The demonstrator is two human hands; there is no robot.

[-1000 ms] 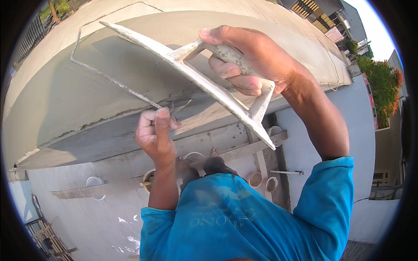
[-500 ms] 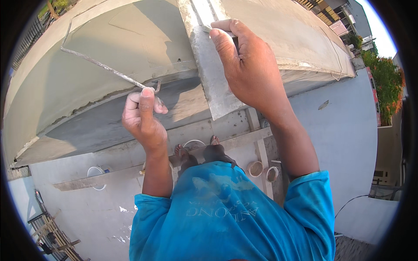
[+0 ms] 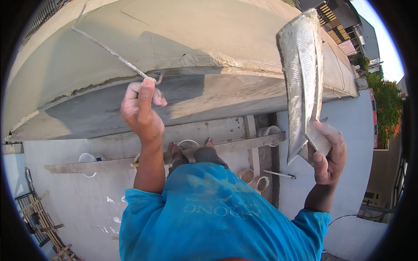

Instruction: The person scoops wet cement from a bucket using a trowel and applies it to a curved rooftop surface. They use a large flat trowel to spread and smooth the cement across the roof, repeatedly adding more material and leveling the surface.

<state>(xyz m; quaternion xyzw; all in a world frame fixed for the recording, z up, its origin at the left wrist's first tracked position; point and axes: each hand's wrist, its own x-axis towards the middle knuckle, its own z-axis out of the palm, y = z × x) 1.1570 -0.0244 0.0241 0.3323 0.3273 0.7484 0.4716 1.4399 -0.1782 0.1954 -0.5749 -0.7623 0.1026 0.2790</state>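
Evidently, float point(image 3: 300, 78): raised at right, your right hand point(image 3: 329, 150) gripping its handle bracket point(image 3: 319, 138); probably stiff; hold by handle.
Bent rod point(image 3: 115, 54): before plastered ledge point(image 3: 187, 26), your left hand point(image 3: 143, 108) pinching near its hook; likely light, rigid.

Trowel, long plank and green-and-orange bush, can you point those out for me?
Trowel point(image 3: 297, 87): head view, on the middle of its long blade.
Long plank point(image 3: 235, 146): head view, on its stretch right of the feet.
Bush point(image 3: 379, 101): head view, on its leafy middle.
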